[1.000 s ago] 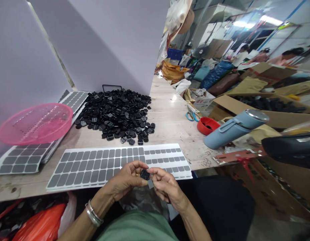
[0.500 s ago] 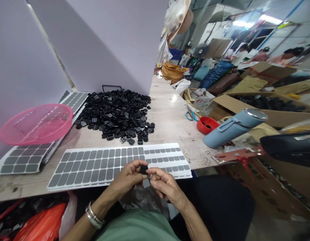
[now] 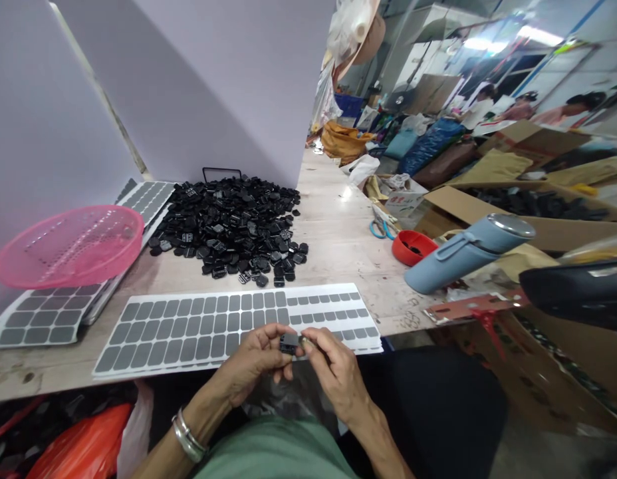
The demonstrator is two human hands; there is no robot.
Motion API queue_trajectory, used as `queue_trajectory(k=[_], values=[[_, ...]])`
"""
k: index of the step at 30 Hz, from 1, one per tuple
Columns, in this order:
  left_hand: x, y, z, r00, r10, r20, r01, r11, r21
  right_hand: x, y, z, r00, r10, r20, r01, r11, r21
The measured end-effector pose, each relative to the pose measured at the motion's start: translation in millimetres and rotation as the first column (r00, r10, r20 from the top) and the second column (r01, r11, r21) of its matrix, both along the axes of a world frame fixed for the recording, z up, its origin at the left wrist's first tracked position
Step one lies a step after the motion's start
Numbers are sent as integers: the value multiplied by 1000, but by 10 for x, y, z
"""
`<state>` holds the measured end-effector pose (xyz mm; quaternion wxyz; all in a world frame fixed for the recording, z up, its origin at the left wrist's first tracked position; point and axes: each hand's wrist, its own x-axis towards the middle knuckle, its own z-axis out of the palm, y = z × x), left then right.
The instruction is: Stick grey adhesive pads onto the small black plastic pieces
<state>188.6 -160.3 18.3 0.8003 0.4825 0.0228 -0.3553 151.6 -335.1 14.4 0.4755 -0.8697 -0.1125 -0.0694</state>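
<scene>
My left hand (image 3: 256,359) and my right hand (image 3: 333,369) meet just below the table's front edge, both pinching one small black plastic piece (image 3: 288,343) between fingertips. My left wrist wears silver bangles (image 3: 187,436). Right behind the hands lies a white sheet of grey rectangular stickers (image 3: 229,326). Farther back sits a heap of the same black pieces (image 3: 233,226).
A pink perforated basket (image 3: 69,245) rests on more sticker sheets (image 3: 44,319) at the left. A grey-blue bottle (image 3: 468,253), a red lid (image 3: 413,247) and blue-handled scissors (image 3: 381,229) lie at the right edge. Cardboard boxes (image 3: 512,219) and other people are beyond. An orange bag (image 3: 79,446) is below.
The black piece has been turned and shifted slightly between my fingertips; my right hand has moved up closer to the sheet's edge. The rest is unchanged.
</scene>
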Motion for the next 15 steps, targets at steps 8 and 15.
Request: queue_trajectory(k=[8,15], values=[[-9,5,-48,1000,-14,28,14,1000,2,-9,23,25,999,20,33,-18,996,-82],[-7,-2,-41,1000,-3,9,3,1000,19,-18,35,10,999,23,35,-19,991,-133]])
